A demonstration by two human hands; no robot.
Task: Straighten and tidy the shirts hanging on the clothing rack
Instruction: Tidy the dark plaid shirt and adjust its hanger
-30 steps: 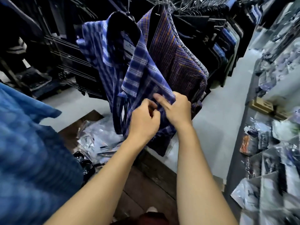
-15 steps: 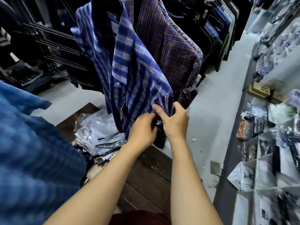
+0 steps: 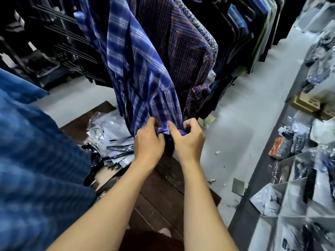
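Observation:
A blue plaid shirt hangs in front of me from a rack whose top is out of frame. My left hand and my right hand both pinch its bottom hem, side by side, fingers curled round the bunched cloth. Right behind it hangs a purple shirt with orange stripes, its cuff dangling beside my right hand. More dark and blue shirts hang in a row further back on the rack.
A blue garment fills the left foreground. Plastic-wrapped packets lie on a dark wooden platform under my arms. Shelves of bagged goods line the right. A grey floor aisle runs between them.
Both hands have slid down the blue plaid shirt's front from mid-height to its bottom hem, pulling the cloth straight. The view has tilted downward.

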